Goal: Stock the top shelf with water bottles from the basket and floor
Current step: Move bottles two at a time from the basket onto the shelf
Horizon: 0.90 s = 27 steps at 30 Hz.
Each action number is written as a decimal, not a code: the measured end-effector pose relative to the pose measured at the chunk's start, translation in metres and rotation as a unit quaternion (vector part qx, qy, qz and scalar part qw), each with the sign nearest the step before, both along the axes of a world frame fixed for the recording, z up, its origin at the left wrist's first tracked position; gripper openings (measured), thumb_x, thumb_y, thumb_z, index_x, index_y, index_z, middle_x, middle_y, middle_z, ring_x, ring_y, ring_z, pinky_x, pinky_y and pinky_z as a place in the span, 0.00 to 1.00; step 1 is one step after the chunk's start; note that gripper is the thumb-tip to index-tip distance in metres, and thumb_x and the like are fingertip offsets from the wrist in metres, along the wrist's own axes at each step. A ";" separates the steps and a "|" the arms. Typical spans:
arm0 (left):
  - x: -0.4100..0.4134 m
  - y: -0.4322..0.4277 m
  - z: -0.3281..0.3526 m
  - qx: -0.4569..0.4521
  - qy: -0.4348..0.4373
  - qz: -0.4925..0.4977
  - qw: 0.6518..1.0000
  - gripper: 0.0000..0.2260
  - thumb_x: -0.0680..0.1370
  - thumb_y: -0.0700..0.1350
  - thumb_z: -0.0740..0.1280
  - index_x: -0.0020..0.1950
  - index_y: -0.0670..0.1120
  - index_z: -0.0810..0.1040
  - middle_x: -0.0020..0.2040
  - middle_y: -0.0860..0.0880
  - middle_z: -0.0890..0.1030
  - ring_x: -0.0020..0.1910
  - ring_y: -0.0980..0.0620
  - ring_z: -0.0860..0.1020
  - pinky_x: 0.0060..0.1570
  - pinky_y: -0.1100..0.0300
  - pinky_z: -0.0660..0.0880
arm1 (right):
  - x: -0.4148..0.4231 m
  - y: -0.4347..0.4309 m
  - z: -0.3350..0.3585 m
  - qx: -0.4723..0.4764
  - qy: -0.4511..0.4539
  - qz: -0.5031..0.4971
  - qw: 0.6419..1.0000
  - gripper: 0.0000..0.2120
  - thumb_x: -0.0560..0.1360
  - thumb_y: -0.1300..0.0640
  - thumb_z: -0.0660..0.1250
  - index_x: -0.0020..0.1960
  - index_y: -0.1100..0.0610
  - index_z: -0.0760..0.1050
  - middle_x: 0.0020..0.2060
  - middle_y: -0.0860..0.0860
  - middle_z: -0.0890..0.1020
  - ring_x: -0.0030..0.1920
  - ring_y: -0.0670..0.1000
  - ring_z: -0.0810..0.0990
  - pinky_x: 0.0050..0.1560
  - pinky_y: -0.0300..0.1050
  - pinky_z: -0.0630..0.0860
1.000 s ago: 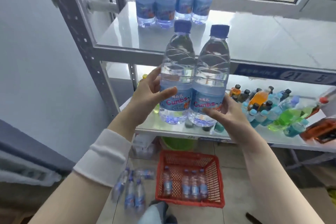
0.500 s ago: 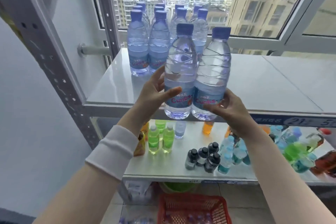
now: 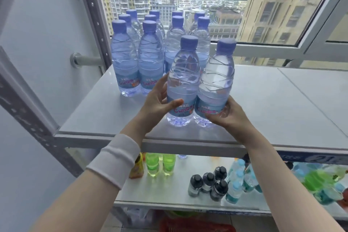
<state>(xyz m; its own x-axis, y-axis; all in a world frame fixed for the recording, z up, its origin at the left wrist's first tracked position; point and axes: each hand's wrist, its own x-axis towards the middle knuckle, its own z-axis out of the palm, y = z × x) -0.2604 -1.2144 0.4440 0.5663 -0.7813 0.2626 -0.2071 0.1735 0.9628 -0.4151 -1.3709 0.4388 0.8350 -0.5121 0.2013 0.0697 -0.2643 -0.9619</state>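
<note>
Stocked bottles [image 3: 137, 56]: upright cluster, top shelf [image 3: 282, 100] rear left. Left hand [image 3: 156, 105]: fingers curled round the left bottle [image 3: 183, 73] at its label. Right bottle [image 3: 216, 81]: touching it, gripped low by right hand [image 3: 228, 118]; both upright over the shelf front. Likely full, heavy, thin-walled, slick; best held at the label band. Labels read "Cunbs"; shelf tag [image 3: 318, 158] "21".

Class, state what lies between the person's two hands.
Two upright water bottles, side by side, one held by the left hand, the other by the right hand. Head view.
</note>
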 end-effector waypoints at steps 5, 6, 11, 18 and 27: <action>0.010 -0.010 -0.001 0.015 -0.048 0.024 0.998 0.40 0.66 0.58 0.74 0.73 0.54 0.59 0.69 0.51 0.72 0.68 0.55 0.71 0.65 0.56 0.71 | 0.015 -0.015 0.000 -0.038 0.024 -0.002 0.999 0.27 0.66 0.65 0.75 0.60 0.51 0.69 0.54 0.46 0.80 0.48 0.35 0.79 0.48 0.30 0.76; 0.010 -0.011 0.001 0.023 -0.061 0.044 0.997 0.42 0.63 0.64 0.72 0.72 0.58 0.58 0.69 0.52 0.71 0.67 0.56 0.71 0.64 0.58 0.72 | 0.018 -0.017 0.000 -0.047 0.028 -0.004 0.999 0.27 0.67 0.65 0.74 0.61 0.51 0.69 0.54 0.47 0.79 0.47 0.34 0.79 0.48 0.29 0.75; 0.008 -0.015 0.002 0.056 -0.160 0.151 0.974 0.44 0.61 0.70 0.66 0.71 0.63 0.46 0.59 0.49 0.67 0.56 0.61 0.70 0.52 0.75 0.71 | 0.028 -0.019 0.004 -0.055 0.039 -0.007 0.998 0.28 0.66 0.62 0.75 0.62 0.50 0.67 0.55 0.49 0.77 0.49 0.42 0.78 0.43 0.26 0.75; -0.015 -0.011 -0.013 0.072 -0.139 0.230 0.960 0.40 0.65 0.46 0.77 0.73 0.47 0.60 0.59 0.51 0.66 0.51 0.62 0.71 0.58 0.59 0.73 | 0.028 -0.014 -0.004 -0.098 0.032 -0.082 0.991 0.38 0.62 0.55 0.79 0.67 0.52 0.66 0.60 0.52 0.73 0.57 0.49 0.75 0.56 0.39 0.75; -0.021 -0.025 -0.014 0.074 -0.102 0.309 0.943 0.26 0.65 0.47 0.78 0.58 0.47 0.70 0.57 0.48 0.73 0.52 0.54 0.73 0.56 0.58 0.74 | 0.037 0.000 -0.011 -0.083 -0.008 -0.209 0.974 0.34 0.61 0.54 0.79 0.60 0.58 0.67 0.58 0.55 0.74 0.54 0.51 0.75 0.56 0.48 0.76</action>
<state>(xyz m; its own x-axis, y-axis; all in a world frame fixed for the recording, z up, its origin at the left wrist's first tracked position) -0.2813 -1.2397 0.4303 0.8743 -0.3559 0.3302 -0.4090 -0.1736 0.8958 -0.3785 -1.3712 0.4273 0.5572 -0.7654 0.3220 -0.0630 -0.4256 -0.9027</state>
